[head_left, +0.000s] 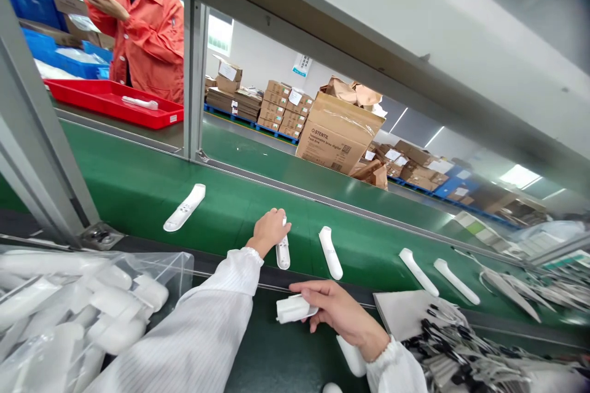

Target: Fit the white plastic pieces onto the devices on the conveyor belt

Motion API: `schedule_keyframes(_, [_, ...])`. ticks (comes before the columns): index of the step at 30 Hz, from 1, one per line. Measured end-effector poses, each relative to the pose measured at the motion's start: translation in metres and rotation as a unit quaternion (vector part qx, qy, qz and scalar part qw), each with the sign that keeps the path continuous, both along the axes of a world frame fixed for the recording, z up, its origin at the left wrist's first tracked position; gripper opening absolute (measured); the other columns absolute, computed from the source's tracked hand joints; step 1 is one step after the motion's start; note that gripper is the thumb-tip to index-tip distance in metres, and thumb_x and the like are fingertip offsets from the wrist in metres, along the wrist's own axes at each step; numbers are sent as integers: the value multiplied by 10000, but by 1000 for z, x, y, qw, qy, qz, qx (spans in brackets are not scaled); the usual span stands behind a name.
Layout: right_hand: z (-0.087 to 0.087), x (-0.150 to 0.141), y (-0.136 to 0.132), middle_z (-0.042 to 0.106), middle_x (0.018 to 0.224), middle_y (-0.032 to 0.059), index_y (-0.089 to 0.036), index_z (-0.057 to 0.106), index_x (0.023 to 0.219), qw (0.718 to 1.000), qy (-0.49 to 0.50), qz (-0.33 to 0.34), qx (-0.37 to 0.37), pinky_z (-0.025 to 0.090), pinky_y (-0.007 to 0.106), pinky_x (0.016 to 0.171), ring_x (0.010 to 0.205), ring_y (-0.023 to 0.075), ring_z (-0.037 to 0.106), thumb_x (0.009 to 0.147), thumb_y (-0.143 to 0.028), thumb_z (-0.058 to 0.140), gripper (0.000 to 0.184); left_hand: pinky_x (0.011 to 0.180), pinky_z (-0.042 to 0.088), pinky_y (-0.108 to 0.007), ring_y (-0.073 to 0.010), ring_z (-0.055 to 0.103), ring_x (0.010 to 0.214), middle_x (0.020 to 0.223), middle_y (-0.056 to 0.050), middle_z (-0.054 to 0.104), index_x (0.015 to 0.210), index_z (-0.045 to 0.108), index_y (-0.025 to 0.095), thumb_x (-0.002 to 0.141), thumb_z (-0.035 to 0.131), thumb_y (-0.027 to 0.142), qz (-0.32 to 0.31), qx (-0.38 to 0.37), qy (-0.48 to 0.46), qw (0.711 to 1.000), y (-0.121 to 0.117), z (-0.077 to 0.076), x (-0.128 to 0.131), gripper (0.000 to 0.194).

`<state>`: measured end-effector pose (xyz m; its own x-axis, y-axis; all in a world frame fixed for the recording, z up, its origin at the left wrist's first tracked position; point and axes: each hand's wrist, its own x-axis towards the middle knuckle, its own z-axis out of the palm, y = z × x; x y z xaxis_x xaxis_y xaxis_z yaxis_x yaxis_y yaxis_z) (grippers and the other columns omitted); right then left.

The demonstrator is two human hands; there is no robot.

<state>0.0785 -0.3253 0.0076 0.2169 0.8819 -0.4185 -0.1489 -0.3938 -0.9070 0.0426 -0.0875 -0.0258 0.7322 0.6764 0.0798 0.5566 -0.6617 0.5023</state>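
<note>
My left hand [270, 232] is closed on the upper end of a white handheld device [283, 255], which lies on the green conveyor belt [230, 196]. Buttons or openings show on the device's face beside my fingers. Nearer to me, my right hand [338, 313] pinches a small white plastic cover [293, 308], hollow like a shallow shell. Under my right wrist lies another white plastic piece [353, 356], partly hidden. A smooth white handheld device [330, 253] lies on the belt just right of my left hand, and one with a marked face [185, 207] lies to the left.
A clear bag of white plastic covers [124, 301] stands at the left. Bundled cables [452, 344] crowd the right. Two more white devices [418, 271] lie along the belt. A metal post [192, 73] rises ahead; beyond it, a person in red stands behind a red tray [101, 101].
</note>
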Motion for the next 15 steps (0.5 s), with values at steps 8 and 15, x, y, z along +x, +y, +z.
schedule_keyframes(8, [-1, 20, 12, 735, 1027, 110, -160, 702, 1198, 985, -131, -104, 37, 579, 346, 737, 857, 217, 688, 805, -422, 697, 473, 786, 491, -318, -236, 629, 1006, 1106, -85, 607, 1033, 562, 212, 923, 509, 385, 14, 16, -1, 1000, -2, -2, 3, 212])
schedule_keyframes(15, [-28, 10, 59, 538, 1428, 124, -154, 625, 1313, 839, -534, -60, 88, 356, 382, 1151, 1343, 241, 482, 908, -163, 477, 431, 779, 496, -342, -265, 649, 996, 1141, -129, 585, 1083, 543, 180, 948, 456, 387, 48, 18, 13, 999, -9, 0, 3, 262])
